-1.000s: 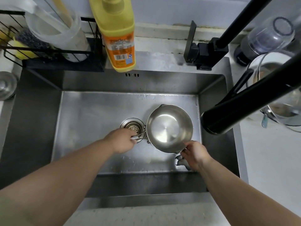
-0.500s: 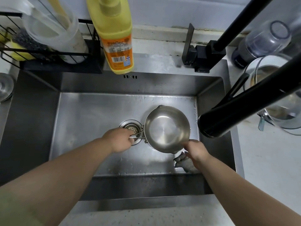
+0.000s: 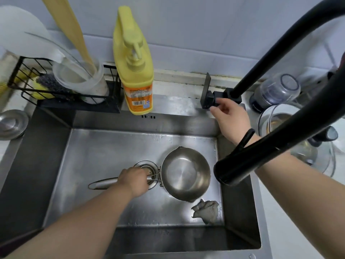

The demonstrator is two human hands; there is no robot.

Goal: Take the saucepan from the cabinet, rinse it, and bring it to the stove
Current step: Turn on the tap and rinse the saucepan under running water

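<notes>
The saucepan (image 3: 186, 172) is bare silver steel, as is the sink (image 3: 104, 150), its walls a darker grey. The faucet (image 3: 280, 146) is matte black. The soap bottle (image 3: 135, 71) is yellow with an orange label. A grey rag (image 3: 206, 210) lies crumpled. The wire rack (image 3: 61, 94) is black, the wall tiles (image 3: 196, 34) pale blue-white.

A home kitchen: steel sink (image 3: 56, 165), black faucet (image 3: 280, 53), dish-soap bottle (image 3: 137, 81).
</notes>
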